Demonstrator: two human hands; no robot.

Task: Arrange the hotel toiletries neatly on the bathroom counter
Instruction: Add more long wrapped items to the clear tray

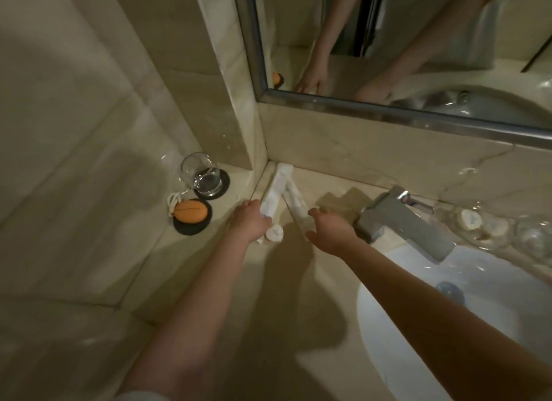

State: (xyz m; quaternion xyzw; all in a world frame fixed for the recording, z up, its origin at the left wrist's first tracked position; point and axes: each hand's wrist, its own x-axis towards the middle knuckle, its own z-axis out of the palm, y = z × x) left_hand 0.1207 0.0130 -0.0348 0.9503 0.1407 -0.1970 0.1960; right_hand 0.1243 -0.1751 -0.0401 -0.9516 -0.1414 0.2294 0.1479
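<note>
Marble table (268, 281) is filling most of the view, running into a wall corner under the mirror (388, 111). White sink (448, 311) is sitting at lower right, with the grey faucet (403, 221) reaching over it.

Both arms are stretching toward the back corner. Left hand (249, 221) is gripping the near end of the first white packet (276, 185), fingers curled over it; the packet is lying on the table along the side wall, far end almost in the corner. Right hand (331, 232) is hovering at the near end of the second white packet (295, 202), thumb and fingers spread to either side. Can't tell if that grip is actually closing on it or only touching.

The two packets are lying just beside each other, splaying apart slightly toward the hands, so not quite parallel. A small round white piece (274, 233) is sitting near the left hand, between the packet ends. Wrapped toiletries (472, 220) are lying loose right of the faucet.

On the side ledge, a glass (203, 175) and an orange item (190, 211) are each sitting on a dark coaster, looking placed.

Progress judgement: partway. The packets are being lined up; the round piece and the wrapped pile look unsorted.
</note>
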